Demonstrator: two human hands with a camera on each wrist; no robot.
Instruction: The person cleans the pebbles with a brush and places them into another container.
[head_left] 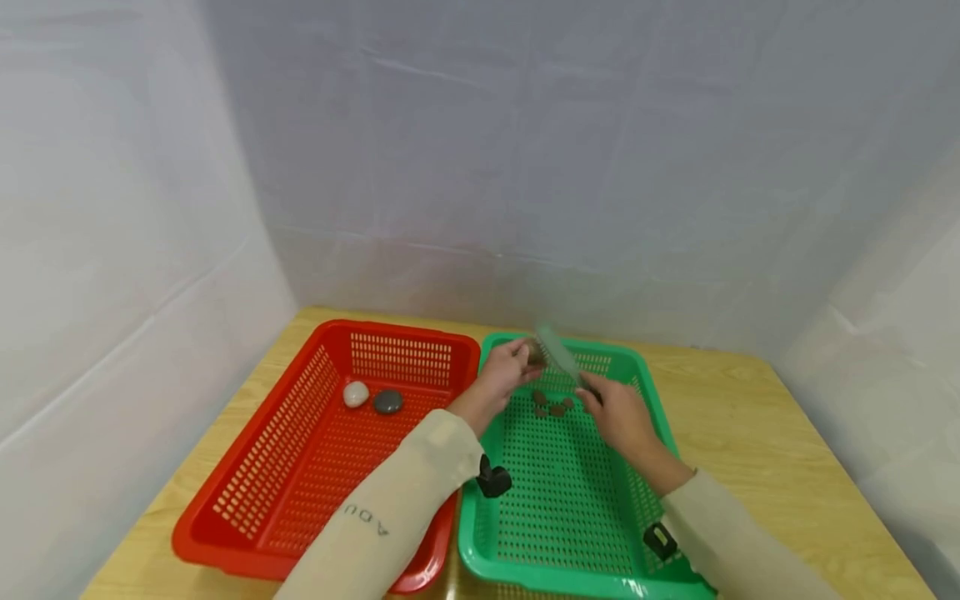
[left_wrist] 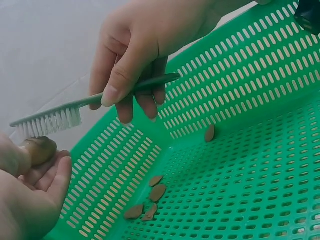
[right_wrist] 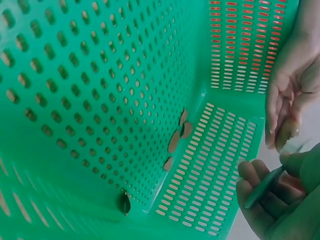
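Observation:
Over the far end of the green basket (head_left: 555, 569), my left hand (head_left: 501, 379) holds a smooth brownish stone (left_wrist: 41, 151) between thumb and fingers. My right hand (head_left: 618, 414) pinches the handle of a green brush (left_wrist: 92, 101) with white bristles. In the left wrist view the bristles come right down at the top of the stone. The brush head looks blurred in the head view. Several small, flat brown pieces (left_wrist: 158, 192) lie on the basket floor beneath the hands, and one (left_wrist: 210, 133) sits apart by the side wall.
To the left stands a red basket (head_left: 247, 433), side by side with the green one. A white stone (head_left: 356, 394) and a dark grey stone (head_left: 388, 402) lie inside it. Both baskets stand on a wooden table (head_left: 757, 442), with pale sheeting (head_left: 510, 167) behind and at the sides.

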